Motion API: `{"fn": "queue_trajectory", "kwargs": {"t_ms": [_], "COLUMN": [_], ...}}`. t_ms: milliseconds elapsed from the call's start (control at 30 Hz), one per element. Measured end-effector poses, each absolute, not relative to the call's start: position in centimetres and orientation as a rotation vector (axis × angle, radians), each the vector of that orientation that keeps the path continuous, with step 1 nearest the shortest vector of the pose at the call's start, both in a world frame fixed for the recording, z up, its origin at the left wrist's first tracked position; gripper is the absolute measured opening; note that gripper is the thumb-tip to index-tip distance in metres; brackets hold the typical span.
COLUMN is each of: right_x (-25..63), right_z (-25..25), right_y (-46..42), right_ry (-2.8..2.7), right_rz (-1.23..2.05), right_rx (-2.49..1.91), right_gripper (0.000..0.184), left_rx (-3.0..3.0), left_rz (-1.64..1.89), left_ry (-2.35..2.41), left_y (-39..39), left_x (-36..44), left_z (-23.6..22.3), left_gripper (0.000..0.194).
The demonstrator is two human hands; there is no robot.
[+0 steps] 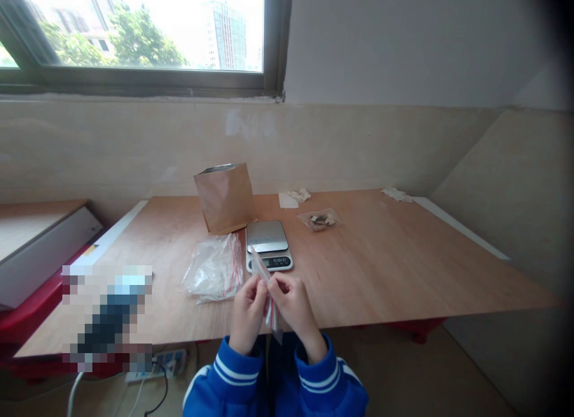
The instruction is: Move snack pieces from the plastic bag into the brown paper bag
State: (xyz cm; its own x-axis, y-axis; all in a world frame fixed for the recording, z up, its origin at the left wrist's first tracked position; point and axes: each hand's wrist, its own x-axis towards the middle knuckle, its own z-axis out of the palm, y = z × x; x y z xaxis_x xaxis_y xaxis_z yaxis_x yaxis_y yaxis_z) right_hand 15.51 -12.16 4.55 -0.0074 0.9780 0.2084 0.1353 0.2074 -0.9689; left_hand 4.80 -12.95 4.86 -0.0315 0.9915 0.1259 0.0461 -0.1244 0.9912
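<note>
I note left hand and right hand pinching one red-striped zip bag between closed fingertips, long axis far-left to near-right, near side of digital scale.

Two hands at a zip bag
I see my left hand and right hand pinching a clear bag before the kitchen scale.
</note>
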Motion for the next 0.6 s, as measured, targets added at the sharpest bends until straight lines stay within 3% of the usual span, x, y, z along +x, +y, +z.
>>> {"fn": "queue_trajectory", "kwargs": {"t_ms": [200, 367, 600], "right_x": [19.1, 20.9, 18.9], "right_z": [3.5, 3.9, 6.7], "right_y": [-11.5, -11.7, -13.1], "right_ry": [-0.914, -0.671, -0.51], "right_rz": [0.79, 0.835, 1.064], "right_rx": [-1.271, -1.143, -0.816], "right_gripper": [0.042, 0.04, 0.029], "left_rx": [1.246, 1.1, 0.944], "left_rz": [1.444, 1.578, 1.284], "left_ry": [1.367, 1.406, 1.162], "left_y": [-12.5, -12.1, -11.0], "left_x": [1.1, -2.0, -0.3], "left_z": [5.2, 5.5, 3.5], "left_gripper": [0.037, 0.033, 0.04]}}
